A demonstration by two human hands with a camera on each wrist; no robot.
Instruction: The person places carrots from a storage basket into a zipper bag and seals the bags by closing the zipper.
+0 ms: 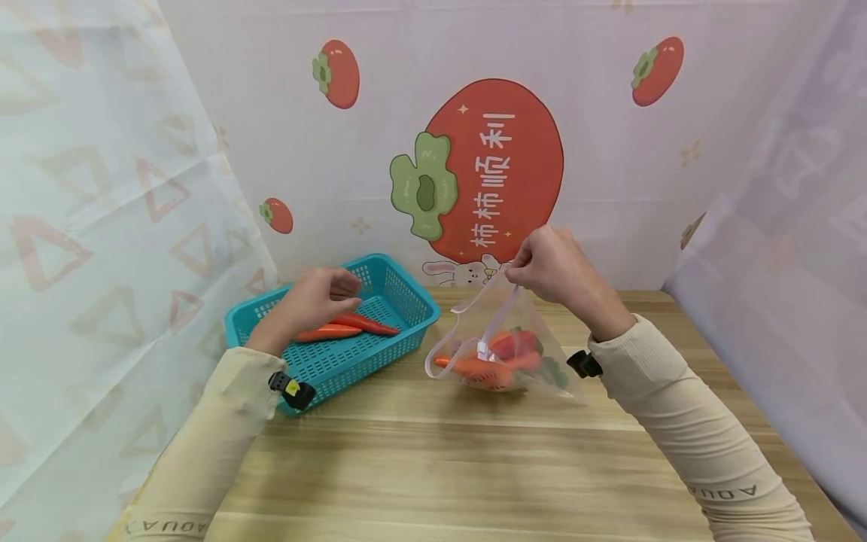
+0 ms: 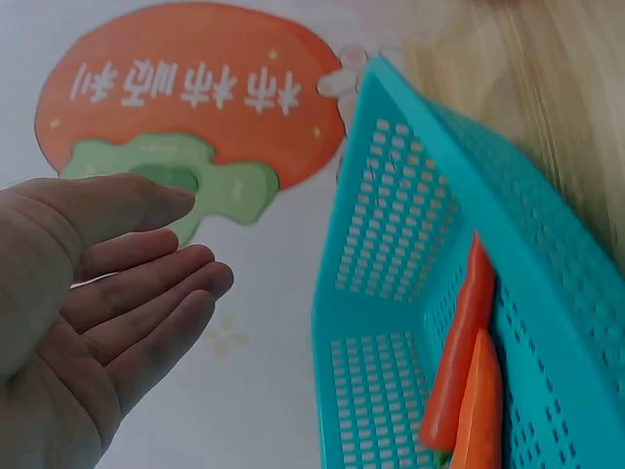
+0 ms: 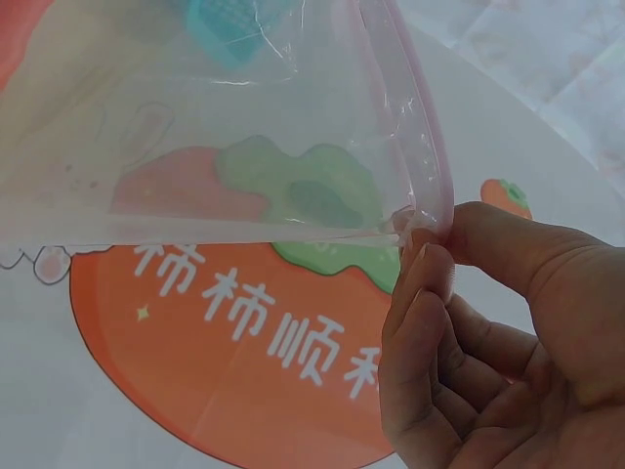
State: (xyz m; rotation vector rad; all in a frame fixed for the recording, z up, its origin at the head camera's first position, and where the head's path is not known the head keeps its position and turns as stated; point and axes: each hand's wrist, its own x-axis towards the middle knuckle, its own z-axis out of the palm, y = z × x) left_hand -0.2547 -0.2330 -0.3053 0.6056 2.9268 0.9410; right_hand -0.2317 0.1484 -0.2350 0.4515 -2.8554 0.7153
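Observation:
My right hand (image 1: 552, 263) pinches a top corner of a clear zip bag (image 1: 552, 354) between thumb and forefinger; the right wrist view shows the bag's pinkish edge (image 3: 430, 127) in that pinch. Inside the bag lie an orange carrot-like vegetable (image 1: 474, 369) and a red one (image 1: 518, 344), with some green parts. My left hand (image 1: 314, 297) hovers over the teal basket (image 1: 406, 290), fingers loosely bent, holding nothing. Within the basket lie a red chili pepper (image 2: 459, 352) and an orange carrot-like vegetable (image 2: 480, 410), side by side.
The basket stands on the wooden table (image 1: 420, 474) at the left, the bag to its right. A printed cloth backdrop (image 1: 596, 173) rises behind, with cloth walls on the left (image 1: 101, 188) and right (image 1: 779, 226).

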